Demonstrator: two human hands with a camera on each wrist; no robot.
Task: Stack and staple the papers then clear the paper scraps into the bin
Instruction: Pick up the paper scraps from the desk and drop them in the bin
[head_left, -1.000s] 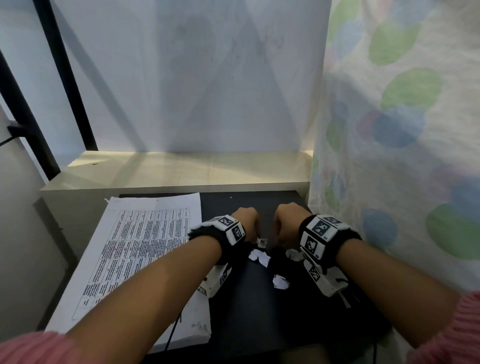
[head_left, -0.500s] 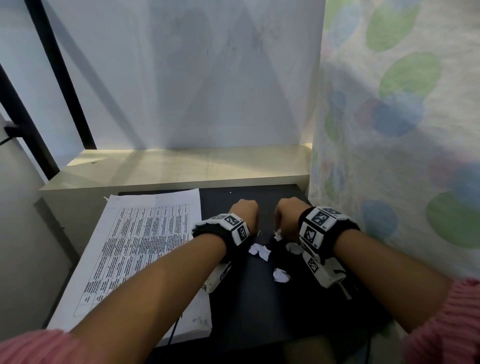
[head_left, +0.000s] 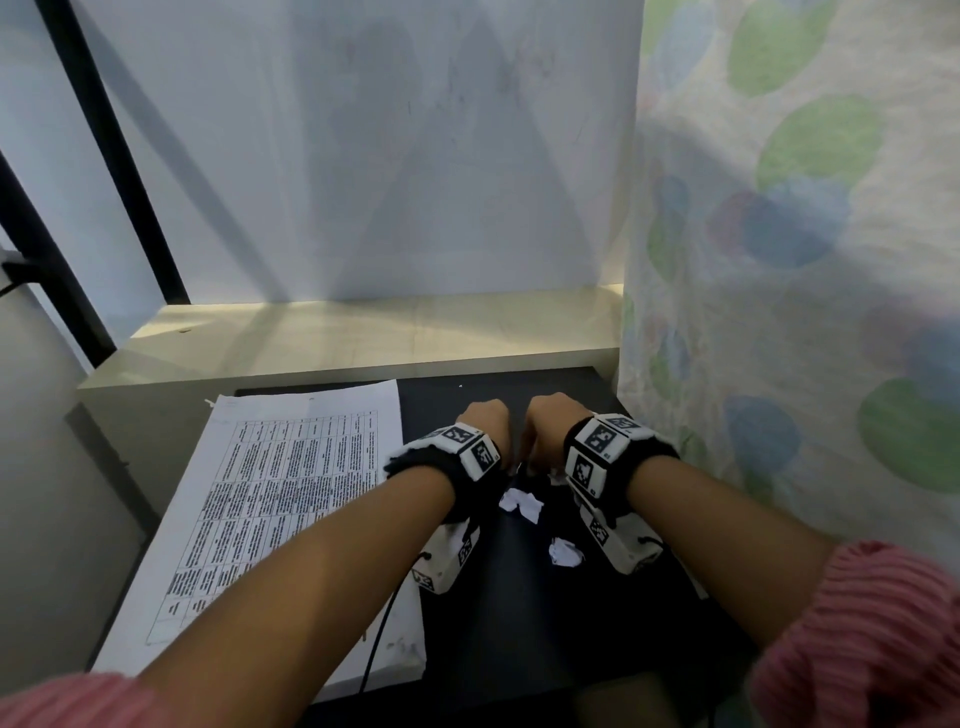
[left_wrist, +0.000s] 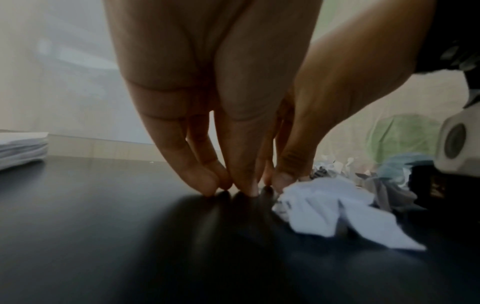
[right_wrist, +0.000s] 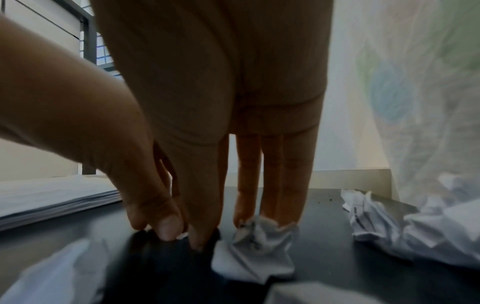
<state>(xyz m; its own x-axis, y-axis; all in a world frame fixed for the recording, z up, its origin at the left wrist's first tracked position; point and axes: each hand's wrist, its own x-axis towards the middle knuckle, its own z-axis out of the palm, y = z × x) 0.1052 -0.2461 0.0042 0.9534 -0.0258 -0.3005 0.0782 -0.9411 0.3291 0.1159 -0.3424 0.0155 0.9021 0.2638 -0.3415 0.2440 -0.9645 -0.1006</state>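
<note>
On the black table (head_left: 519, 623) lie crumpled white paper scraps (head_left: 522, 503) (head_left: 565, 552). My left hand (head_left: 485, 423) points its fingers down, tips bunched on the table (left_wrist: 249, 185), with the thumb against the edge of a crumpled scrap (left_wrist: 332, 209). Whether it pinches that scrap is unclear. Close beside it, my right hand (head_left: 550, 426) pinches a tiny white scrap (right_wrist: 182, 236) between thumb and forefinger (right_wrist: 182, 236). Its other fingertips touch a larger crumpled scrap (right_wrist: 257, 253). The printed paper stack (head_left: 291, 499) lies flat at the left.
More crumpled scraps (right_wrist: 389, 226) lie at the table's right side by a dotted curtain (head_left: 779, 312). A pale shelf (head_left: 363, 338) and a white wall stand behind the table. Black frame bars (head_left: 114, 156) rise at the far left.
Both hands have drawn closer together and slightly farther along the table. The small scrap seen between them earlier is now covered by the fingers.
</note>
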